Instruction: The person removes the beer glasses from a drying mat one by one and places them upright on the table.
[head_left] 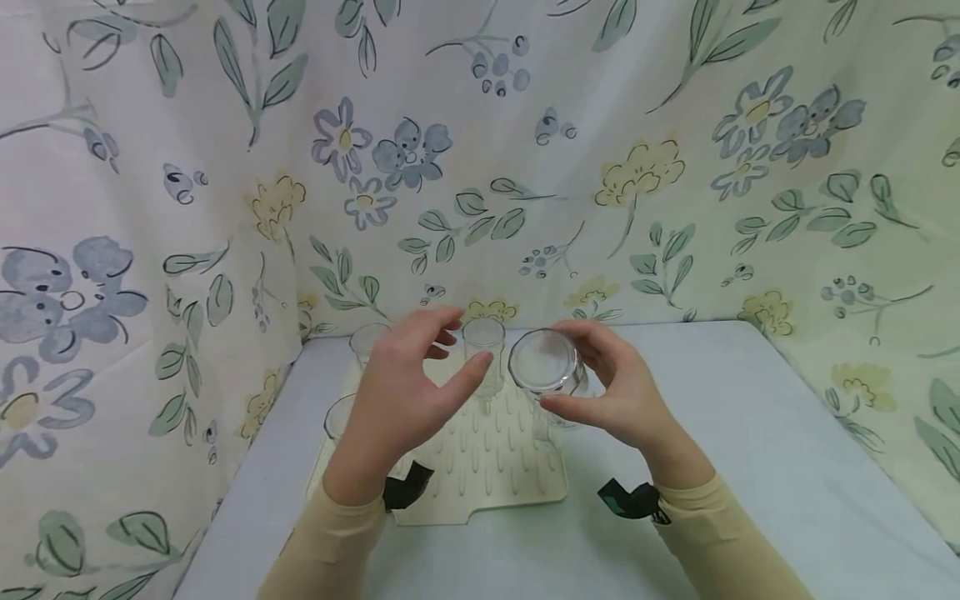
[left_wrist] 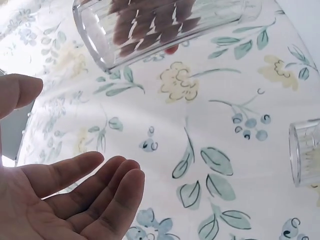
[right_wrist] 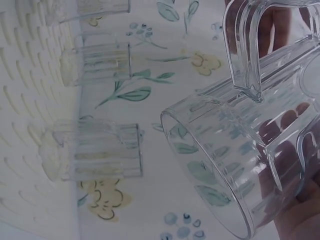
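A clear mug held up in the air

The right hand holds a clear mug up by the right side of the cream peg rack, fingers and thumb curled round its body. The left hand holds nothing, its fingers loosely bent, thumb apart. The mug looks hard, smooth and not too heavy, and might slip or crack. The body or handle seems good to grip. Mind the thin rim and the nearby glass; the white table gives more room rightward

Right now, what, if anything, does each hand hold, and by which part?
The right hand holds a mug by its body; the left hand, nothing.
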